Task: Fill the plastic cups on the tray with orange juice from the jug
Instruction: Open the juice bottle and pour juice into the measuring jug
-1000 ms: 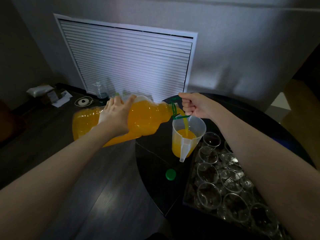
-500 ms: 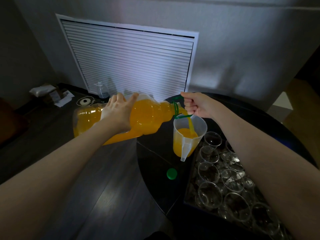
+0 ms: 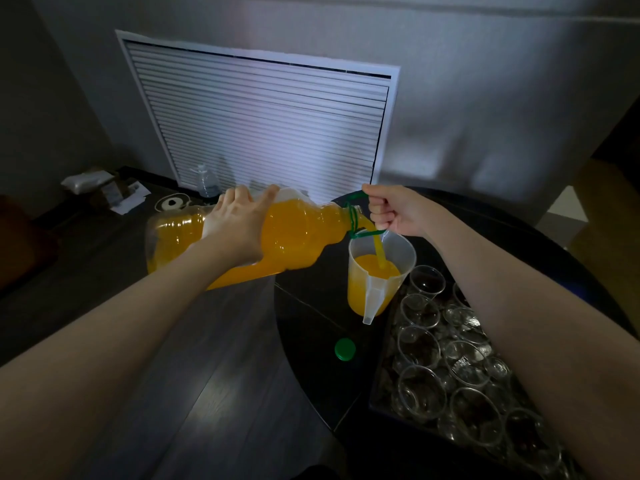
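Note:
A big plastic bottle of orange juice lies nearly level above the table edge, its mouth over a clear plastic jug. A stream of juice runs from the mouth into the jug, which is roughly half full. My left hand grips the bottle's body from above. My right hand is a fist round the bottle's green carrying loop at the neck. Several empty clear plastic cups stand packed on a dark tray right of the jug; my right forearm hides some.
The bottle's green cap lies on the round black table in front of the jug. A white louvred panel leans on the wall behind. A small clear bottle and papers sit on the dark floor at left.
The juice level in the jug has risen a little and the pouring goes on. Both hands keep their grips; the bottle's tilt is about the same.

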